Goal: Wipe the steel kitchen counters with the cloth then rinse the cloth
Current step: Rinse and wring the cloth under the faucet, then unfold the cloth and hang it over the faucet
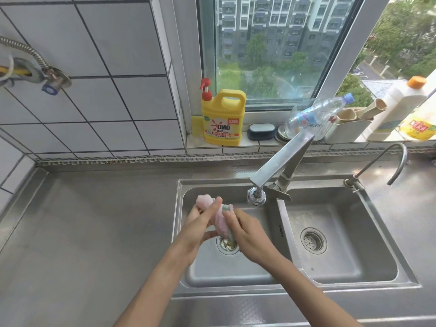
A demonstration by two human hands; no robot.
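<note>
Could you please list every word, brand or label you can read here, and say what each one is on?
"OMO": front label of the yellow detergent jug on the windowsill.
Smaller print on that label: too small to read.
Clear plastic bottle label: blurred, unreadable.
Yellow bottle at far right: red label, unreadable.

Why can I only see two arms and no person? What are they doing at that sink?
The camera is worn on the person's head and looks down, so you see only their arms. The left hand and the right hand both hold a bunched pink cloth over the left basin of a steel double sink, just above its drain. The tap points toward that basin; I cannot tell if water is running. The steel counter lies to the left. On the windowsill stand a yellow soap jug and a clear plastic bottle.
</note>
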